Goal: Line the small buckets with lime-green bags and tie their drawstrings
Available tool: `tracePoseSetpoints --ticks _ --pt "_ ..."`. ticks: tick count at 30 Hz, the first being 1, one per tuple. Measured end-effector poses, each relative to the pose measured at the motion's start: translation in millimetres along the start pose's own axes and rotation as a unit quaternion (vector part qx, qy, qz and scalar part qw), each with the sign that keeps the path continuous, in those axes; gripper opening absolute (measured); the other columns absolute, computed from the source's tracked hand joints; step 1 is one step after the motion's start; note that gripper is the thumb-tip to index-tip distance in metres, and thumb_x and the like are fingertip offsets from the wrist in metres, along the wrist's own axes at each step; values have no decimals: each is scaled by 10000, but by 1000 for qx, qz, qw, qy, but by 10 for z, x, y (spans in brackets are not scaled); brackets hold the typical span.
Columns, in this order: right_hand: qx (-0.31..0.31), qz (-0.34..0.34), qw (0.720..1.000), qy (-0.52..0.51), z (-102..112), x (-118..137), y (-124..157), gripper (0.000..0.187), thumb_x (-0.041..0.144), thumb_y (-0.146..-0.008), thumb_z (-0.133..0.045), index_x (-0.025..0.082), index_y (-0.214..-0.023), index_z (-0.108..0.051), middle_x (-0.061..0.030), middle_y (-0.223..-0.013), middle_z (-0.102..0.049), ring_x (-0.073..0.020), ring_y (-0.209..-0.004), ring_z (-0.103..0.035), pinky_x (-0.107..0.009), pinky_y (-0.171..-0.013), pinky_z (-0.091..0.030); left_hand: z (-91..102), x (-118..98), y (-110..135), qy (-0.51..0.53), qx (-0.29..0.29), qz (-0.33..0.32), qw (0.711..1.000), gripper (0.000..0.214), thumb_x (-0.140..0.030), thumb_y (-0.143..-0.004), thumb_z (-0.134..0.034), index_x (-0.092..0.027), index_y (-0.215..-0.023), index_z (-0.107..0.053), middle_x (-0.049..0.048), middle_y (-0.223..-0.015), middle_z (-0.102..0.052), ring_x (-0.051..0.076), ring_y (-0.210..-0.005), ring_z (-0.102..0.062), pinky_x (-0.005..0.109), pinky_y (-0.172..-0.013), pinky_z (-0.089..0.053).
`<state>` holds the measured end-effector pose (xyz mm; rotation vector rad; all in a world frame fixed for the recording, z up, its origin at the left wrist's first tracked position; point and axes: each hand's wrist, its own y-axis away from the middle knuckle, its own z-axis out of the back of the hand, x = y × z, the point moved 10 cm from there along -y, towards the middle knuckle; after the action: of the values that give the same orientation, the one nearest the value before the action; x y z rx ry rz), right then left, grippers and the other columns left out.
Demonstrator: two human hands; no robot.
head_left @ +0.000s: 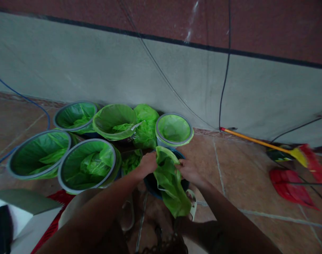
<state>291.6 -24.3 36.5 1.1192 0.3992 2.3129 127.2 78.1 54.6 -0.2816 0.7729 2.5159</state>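
A green plastic bag (174,188) hangs between my two hands, its mouth partly spread and its lower end drooping toward my feet. My left hand (149,163) is closed on the left side of the bag's rim. On the other side, the fingers of my right hand (189,171) pinch the rim. Just below the bag is a dark blue bin (152,187), partly hidden by it. Behind stands a small bin with a grey rim (174,143), lined with a similar green bag. Crumpled green plastic (133,160) lies beside my left hand.
Several lined bins, among them a grey-rimmed one (61,173), crowd the floor at left. Bunched green bags (146,123) lean near the wall (97,67). At right are an orange-handled broom (256,141) and a red dustpan (290,187). A white box (36,225) sits front left.
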Motion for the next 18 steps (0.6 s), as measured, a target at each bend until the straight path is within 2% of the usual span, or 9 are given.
tracePoseSetpoints --ticks 3,5,8,11,13,15,18 --pt "-33 -31 983 180 488 -151 -20 211 278 -824 -565 148 -837 -730 -102 -797 -726 -208 -762 -679 -272 -657 -494 149 200 -33 -87 15 16 996 310 -85 -877 -444 -69 -1089 -669 215 -1122 -702 313 -1100 -671 383 -891 -534" --pt "-13 -34 971 236 622 -197 14 224 267 -823 -560 141 -857 -743 -125 -852 -729 -243 -830 -682 -307 -703 -495 191 287 -34 -111 19 25 993 318 -75 -869 -442 -67 -1074 -685 215 -1104 -708 322 -1103 -668 394 -882 -541" --pt "10 8 967 256 505 -82 94 277 266 -829 -579 170 -1040 -730 -122 -1020 -725 -251 -957 -664 -319 -794 -491 141 259 -27 -109 21 7 994 336 -105 -863 -489 -117 -1143 -674 161 -1139 -710 285 -1125 -658 363 -923 -526" --pt "-35 37 956 290 311 85 115 551 297 -791 -658 200 -1328 -582 -128 -1258 -645 -280 -1139 -592 -354 -915 -462 120 140 -27 -96 -13 -18 995 388 -155 -863 -544 -166 -1241 -634 122 -1197 -689 245 -1141 -643 329 -968 -500" --pt "-64 49 943 324 198 154 83 652 290 -779 -671 199 -1403 -506 -137 -1347 -586 -303 -1217 -535 -392 -988 -418 142 75 -31 -87 -44 -27 995 393 -190 -862 -575 -186 -1250 -635 115 -1202 -680 246 -1141 -637 338 -978 -492" --pt "-65 72 934 344 90 195 33 557 267 -819 -623 210 -1367 -539 -126 -1352 -584 -296 -1235 -517 -400 -1031 -376 146 30 -40 -85 -57 -37 994 354 -217 -863 -588 -208 -1208 -666 107 -1182 -681 253 -1116 -642 361 -968 -494" --pt "-47 67 930 358 28 134 -42 356 224 -892 -502 201 -1219 -640 -119 -1217 -665 -266 -1148 -582 -375 -998 -389 118 -6 -58 -88 -59 -54 993 286 -218 -870 -573 -221 -1124 -704 92 -1151 -687 252 -1075 -650 376 -949 -494"
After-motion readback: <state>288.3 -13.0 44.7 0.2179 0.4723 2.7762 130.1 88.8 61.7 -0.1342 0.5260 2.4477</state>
